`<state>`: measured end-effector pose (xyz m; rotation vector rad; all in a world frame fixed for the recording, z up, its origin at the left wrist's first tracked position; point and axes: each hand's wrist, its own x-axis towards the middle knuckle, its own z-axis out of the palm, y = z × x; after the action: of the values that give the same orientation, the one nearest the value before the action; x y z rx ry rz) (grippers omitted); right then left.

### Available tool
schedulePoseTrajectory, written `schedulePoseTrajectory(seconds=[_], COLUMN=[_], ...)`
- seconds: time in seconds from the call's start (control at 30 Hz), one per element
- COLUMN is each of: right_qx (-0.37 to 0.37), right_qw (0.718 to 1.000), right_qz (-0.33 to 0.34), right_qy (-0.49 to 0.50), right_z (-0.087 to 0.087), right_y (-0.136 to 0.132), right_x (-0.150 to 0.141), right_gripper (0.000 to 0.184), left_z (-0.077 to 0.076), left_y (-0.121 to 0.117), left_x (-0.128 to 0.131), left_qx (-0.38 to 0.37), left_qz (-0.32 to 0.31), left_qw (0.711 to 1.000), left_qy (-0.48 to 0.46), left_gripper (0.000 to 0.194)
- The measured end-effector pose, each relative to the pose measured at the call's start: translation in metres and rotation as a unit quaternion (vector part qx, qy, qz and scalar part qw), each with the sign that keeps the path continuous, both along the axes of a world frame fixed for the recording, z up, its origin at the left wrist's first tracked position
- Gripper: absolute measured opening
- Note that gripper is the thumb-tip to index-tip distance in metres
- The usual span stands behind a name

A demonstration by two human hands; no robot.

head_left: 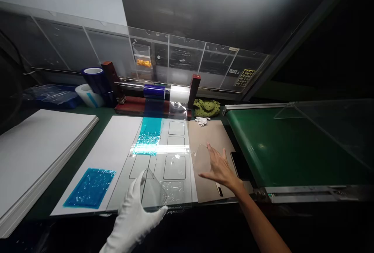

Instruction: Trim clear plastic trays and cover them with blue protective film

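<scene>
The gloved left hand (131, 216) gripped a clear sheet (154, 190). The open right hand (219, 167) was just beside another clear sheet (201, 159).

We look out from a single camera worn on the person's head, facing forward and tipped down, so the white-gloved left hand (131, 218) and the bare right hand (219, 165) rise into the frame from its bottom edge. We sit close above the tan mat (212, 159) — near enough to see the hands' work, yet wide enough to take in the bench — and our view runs on to the clear acrylic panel (198, 62) behind, with the green conveyor belt (292, 148) off to our right.
</scene>
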<state>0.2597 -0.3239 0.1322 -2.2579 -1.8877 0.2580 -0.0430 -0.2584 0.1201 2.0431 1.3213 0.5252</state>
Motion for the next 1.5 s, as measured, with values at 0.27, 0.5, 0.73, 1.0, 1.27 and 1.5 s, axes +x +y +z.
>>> schedulePoseTrajectory(seconds=[0.27,0.5,0.73,1.0,1.27,1.5], right_qx=[-0.157,-0.139,-0.153,-0.053,-0.032,-0.084], right_qw=[0.982,0.976,0.93,0.933,0.863,0.866], right_qz=[-0.095,-0.159,-0.331,-0.294,0.013,-0.039], right_qy=[0.044,0.045,0.044,0.2,0.504,0.491], right_z=[-0.093,-0.107,-0.113,-0.078,0.052,0.053], right_y=[0.1,0.082,-0.01,-0.04,-0.11,-0.165], right_x=[0.08,0.089,0.052,-0.018,-0.18,-0.251], right_gripper=[0.114,0.088,0.028,0.045,0.036,0.063], left_z=[-0.068,-0.08,-0.067,-0.013,0.049,0.068], left_y=[-0.016,-0.014,-0.025,-0.047,-0.078,-0.113], left_x=[-0.004,-0.001,0.003,-0.016,-0.083,-0.126], left_qx=[-0.414,-0.499,-0.534,-0.318,0.016,-0.018], left_qz=[-0.035,-0.007,0.001,-0.056,-0.259,-0.295], left_qw=[0.882,0.822,0.758,0.897,0.966,0.955], left_qy=[-0.221,-0.276,-0.374,-0.301,0.011,0.001], left_gripper=[0.086,0.082,0.104,0.104,0.114,0.113])
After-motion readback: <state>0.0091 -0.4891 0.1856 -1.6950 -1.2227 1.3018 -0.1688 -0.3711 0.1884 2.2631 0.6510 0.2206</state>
